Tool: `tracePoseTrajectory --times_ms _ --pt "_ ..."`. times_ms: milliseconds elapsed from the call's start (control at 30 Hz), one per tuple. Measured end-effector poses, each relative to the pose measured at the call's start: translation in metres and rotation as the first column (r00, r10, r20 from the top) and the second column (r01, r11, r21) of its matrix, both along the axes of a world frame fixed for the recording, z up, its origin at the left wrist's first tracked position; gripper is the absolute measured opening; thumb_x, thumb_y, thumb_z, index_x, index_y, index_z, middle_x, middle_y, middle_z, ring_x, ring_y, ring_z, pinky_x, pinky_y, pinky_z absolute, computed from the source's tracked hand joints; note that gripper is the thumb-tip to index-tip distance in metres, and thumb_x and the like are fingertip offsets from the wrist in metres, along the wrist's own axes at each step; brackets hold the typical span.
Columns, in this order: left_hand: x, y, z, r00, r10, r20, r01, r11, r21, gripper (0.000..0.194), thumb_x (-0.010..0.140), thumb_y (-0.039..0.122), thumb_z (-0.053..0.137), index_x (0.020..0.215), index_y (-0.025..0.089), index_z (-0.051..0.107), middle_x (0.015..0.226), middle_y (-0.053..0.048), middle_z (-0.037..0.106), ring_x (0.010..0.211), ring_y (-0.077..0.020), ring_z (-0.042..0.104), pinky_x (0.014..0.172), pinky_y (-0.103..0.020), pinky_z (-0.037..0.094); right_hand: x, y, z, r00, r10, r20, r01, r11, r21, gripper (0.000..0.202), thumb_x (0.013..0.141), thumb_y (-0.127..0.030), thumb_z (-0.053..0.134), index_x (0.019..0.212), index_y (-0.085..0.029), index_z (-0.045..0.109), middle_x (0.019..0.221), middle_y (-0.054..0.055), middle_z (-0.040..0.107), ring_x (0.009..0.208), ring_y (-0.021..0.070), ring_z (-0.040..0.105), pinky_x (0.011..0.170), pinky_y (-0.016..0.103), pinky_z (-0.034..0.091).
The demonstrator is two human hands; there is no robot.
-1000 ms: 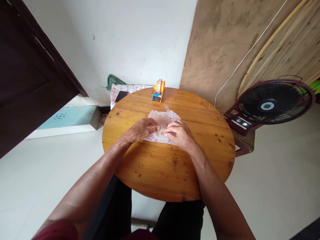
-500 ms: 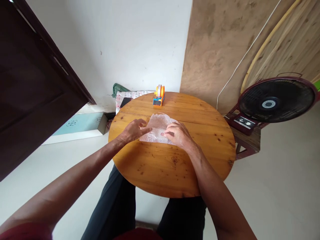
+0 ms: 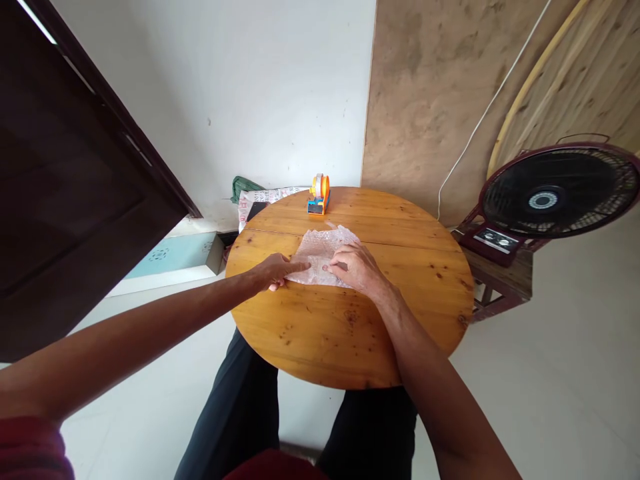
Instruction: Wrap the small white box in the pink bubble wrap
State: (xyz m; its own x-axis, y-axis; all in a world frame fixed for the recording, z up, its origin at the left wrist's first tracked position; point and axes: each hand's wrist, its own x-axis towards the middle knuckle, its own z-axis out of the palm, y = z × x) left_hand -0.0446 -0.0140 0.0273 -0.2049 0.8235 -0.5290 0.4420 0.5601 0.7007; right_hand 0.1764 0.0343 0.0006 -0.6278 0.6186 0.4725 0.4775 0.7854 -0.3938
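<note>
From the head view, we press both hands flat on the bubble wrap (image 3: 323, 250) lying mid-desk toward the far edge: left hand (image 3: 273, 271) with fingers extended on its left edge, right hand (image 3: 357, 267) on its right side. A tape dispenser (image 3: 319, 195) stands at the round desk's (image 3: 350, 333) far edge.

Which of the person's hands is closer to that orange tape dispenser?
Right. The right hand rests on the bubble wrap, almost directly below the tape dispenser; the left hand touches the wrap's left edge, farther off.

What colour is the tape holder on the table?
The tape dispenser is orange with a blue base, seen in the head view.
</note>
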Motion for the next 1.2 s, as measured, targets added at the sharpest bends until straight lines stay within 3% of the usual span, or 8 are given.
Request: tracePoseTrajectory --times_ms 100,200,367,533,667,1067,1200 --pt "0.0 0.004 0.001 0.997 -0.021 0.07 0.025 0.998 -0.053 0.054 0.045 0.056 0.086 0.053 0.019 0.048 0.038 0.006 0.036 0.038 -0.0073 0.032 0.043 -0.024 0.025 0.0 0.0 0.0 1.0 -0.002 0.007 0.002 1.0 0.003 0.021 0.085 -0.034 0.066 0.07 -0.021 0.072 0.078 0.004 0.07 0.082 0.0177 0.058 0.084 0.033 0.038" --pt "0.003 0.006 0.002 0.996 -0.019 0.092 0.023 0.999 -0.047 0.049 0.044 0.048 0.089 0.051 0.018 0.05 0.037 0.007 0.037 0.037 -0.0062 0.031 0.042 -0.023 0.026 0.0 -0.002 0.002 1.0 -0.003 0.017 0.003 1.0 0.005 0.019 0.085 -0.032 0.067 0.07 -0.021 0.071 0.079 0.004 0.07 0.083 0.0182 0.058 0.084 0.033 0.038" --pt "0.013 0.007 0.003 0.989 0.065 0.131 -0.067 0.998 0.012 0.026 0.055 0.027 0.083 0.063 0.015 0.061 0.055 0.0 0.059 0.048 -0.0104 0.052 0.047 -0.022 0.042 0.0 -0.005 0.006 0.999 -0.012 0.047 0.011 1.0 0.025 0.017 0.084 -0.028 0.068 0.07 -0.02 0.071 0.081 0.005 0.07 0.085 0.0177 0.058 0.084 0.032 0.037" --pt "0.023 0.005 0.006 0.957 0.077 0.281 -0.071 0.997 -0.032 0.013 0.067 0.025 0.065 0.072 0.012 0.063 0.065 -0.006 0.066 0.055 -0.0166 0.062 0.057 -0.031 0.056 -0.001 -0.005 0.006 0.998 -0.033 0.055 0.031 0.999 0.04 0.018 0.084 -0.029 0.068 0.069 -0.019 0.071 0.08 0.004 0.07 0.083 0.0171 0.058 0.082 0.03 0.037" --pt "0.027 0.005 0.006 0.944 0.072 0.323 -0.075 0.997 -0.004 0.019 0.066 0.028 0.066 0.076 0.013 0.061 0.064 -0.005 0.066 0.052 -0.0152 0.059 0.054 -0.032 0.056 -0.002 -0.005 0.004 0.997 -0.043 0.065 0.04 0.998 0.048 0.017 0.083 -0.029 0.069 0.07 -0.018 0.071 0.081 0.004 0.071 0.083 0.0174 0.059 0.082 0.03 0.037" --pt "0.04 0.01 0.003 0.987 0.054 0.15 -0.075 0.988 0.136 0.018 0.061 0.015 0.068 0.065 0.016 0.05 0.049 0.002 0.055 0.043 -0.011 0.052 0.041 -0.021 0.043 -0.002 -0.005 0.003 0.997 -0.046 0.054 0.044 0.999 0.03 0.019 0.084 -0.031 0.068 0.071 -0.019 0.072 0.082 0.005 0.07 0.085 0.0172 0.058 0.082 0.03 0.037" --pt "0.044 0.012 0.004 0.986 0.062 0.156 -0.087 0.984 0.157 0.014 0.064 0.014 0.063 0.064 0.017 0.049 0.049 0.002 0.056 0.044 -0.0118 0.054 0.043 -0.023 0.046 -0.003 -0.004 0.001 0.998 -0.038 0.054 0.037 0.999 0.033 0.02 0.084 -0.033 0.068 0.071 -0.019 0.072 0.081 0.004 0.069 0.084 0.0175 0.057 0.083 0.031 0.037"
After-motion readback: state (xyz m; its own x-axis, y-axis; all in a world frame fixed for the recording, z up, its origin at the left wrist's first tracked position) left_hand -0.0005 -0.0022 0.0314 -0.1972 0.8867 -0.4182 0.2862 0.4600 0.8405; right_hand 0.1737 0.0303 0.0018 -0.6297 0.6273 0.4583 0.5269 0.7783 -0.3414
